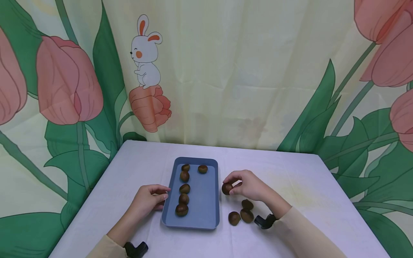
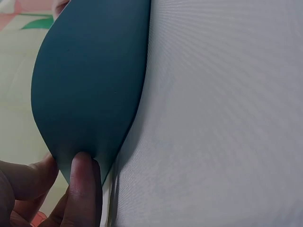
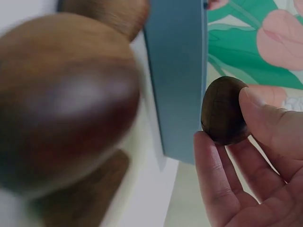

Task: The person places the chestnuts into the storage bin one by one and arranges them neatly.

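Note:
Between thumb and fingers, my right hand (image 1: 247, 184) pinches a brown chestnut (image 3: 225, 111) just off the right side of the blue-grey tray (image 1: 202, 211). On the tray, several chestnuts (image 1: 184, 199) form a column along the left half, and a single chestnut (image 1: 202, 168) lies at the far right. My left hand (image 1: 146, 199) holds the tray's left edge, with a fingertip (image 2: 83, 165) against its outer wall and another digit at the rim. Three loose chestnuts (image 1: 246, 215) sit on the table below my right hand; one looms large and blurred in the right wrist view.
A white cloth covers the table (image 1: 290, 229). Behind it hangs a curtain (image 1: 242, 71) printed with tulips and a rabbit on a carrot. Black wrist devices (image 1: 265, 221) show at both sleeves, the right one close beside the loose chestnuts.

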{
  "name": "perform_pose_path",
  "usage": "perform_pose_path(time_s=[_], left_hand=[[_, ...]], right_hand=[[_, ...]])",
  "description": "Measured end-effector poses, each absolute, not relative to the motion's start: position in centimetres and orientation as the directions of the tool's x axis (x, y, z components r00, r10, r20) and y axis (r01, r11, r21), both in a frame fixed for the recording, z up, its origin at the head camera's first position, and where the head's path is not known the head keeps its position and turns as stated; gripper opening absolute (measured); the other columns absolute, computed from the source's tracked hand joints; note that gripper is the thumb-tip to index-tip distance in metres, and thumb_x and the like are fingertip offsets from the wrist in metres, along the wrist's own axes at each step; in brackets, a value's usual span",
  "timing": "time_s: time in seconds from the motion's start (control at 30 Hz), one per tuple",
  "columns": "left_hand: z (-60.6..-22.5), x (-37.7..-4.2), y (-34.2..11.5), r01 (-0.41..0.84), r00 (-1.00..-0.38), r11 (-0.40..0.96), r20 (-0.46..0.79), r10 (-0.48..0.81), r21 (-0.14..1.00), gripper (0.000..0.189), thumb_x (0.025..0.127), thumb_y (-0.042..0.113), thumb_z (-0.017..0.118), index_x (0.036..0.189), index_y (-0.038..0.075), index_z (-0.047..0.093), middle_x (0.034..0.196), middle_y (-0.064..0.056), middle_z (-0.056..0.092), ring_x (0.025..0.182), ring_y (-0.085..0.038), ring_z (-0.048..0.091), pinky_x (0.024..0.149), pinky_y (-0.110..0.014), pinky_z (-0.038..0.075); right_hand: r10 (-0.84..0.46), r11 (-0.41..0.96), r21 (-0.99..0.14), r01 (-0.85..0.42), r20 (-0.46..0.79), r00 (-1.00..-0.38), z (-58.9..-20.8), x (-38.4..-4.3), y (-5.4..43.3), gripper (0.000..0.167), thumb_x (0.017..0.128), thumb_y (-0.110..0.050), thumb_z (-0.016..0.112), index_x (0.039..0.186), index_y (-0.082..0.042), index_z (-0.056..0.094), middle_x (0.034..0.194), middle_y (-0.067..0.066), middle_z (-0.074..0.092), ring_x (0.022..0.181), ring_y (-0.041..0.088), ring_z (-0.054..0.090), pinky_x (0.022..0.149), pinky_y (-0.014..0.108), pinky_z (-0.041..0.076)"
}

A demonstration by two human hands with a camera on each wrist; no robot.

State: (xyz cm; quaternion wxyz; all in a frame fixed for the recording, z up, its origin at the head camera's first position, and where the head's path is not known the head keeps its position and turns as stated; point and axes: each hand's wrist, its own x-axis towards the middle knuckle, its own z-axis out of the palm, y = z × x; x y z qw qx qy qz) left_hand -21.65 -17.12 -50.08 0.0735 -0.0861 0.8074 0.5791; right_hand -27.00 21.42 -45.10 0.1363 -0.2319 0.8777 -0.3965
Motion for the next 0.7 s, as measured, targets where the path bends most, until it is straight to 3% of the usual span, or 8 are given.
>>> perform_pose_path(time_s=[0.3, 0.7], left_hand=[[-50.0, -21.6, -17.0, -0.234, -0.972, 0.317, -0.228, -0.059, 0.919, 0.022, 0.095, 0.000, 0.078, 0.115, 0.006, 0.082, 0.111, -0.012, 0.078, 0.076, -0.017, 0.073, 0.067, -0.034, 0.067], [-49.9, -21.6, -17.0, -0.235, -0.972, 0.320, -0.228, -0.062, 0.918, 0.022, 0.095, 0.000, 0.078, 0.115, 0.006, 0.083, 0.111, -0.012, 0.079, 0.075, -0.018, 0.073, 0.067, -0.034, 0.067]], right_hand=[[-0.521, 0.523, -0.792, -0.314, -0.005, -0.854, -44.3, -28.8, 19.1, 0.031, 0.089, -0.001, 0.084, 0.118, -0.012, 0.080, 0.112, 0.004, 0.080, 0.104, 0.019, 0.072, 0.089, 0.032, 0.062], [-0.521, 0.530, -0.780, -0.332, 0.010, -0.854, -44.7, -31.1, 15.5, 0.030, 0.089, -0.001, 0.083, 0.114, -0.018, 0.081, 0.115, 0.002, 0.079, 0.102, 0.020, 0.071, 0.084, 0.032, 0.063]])
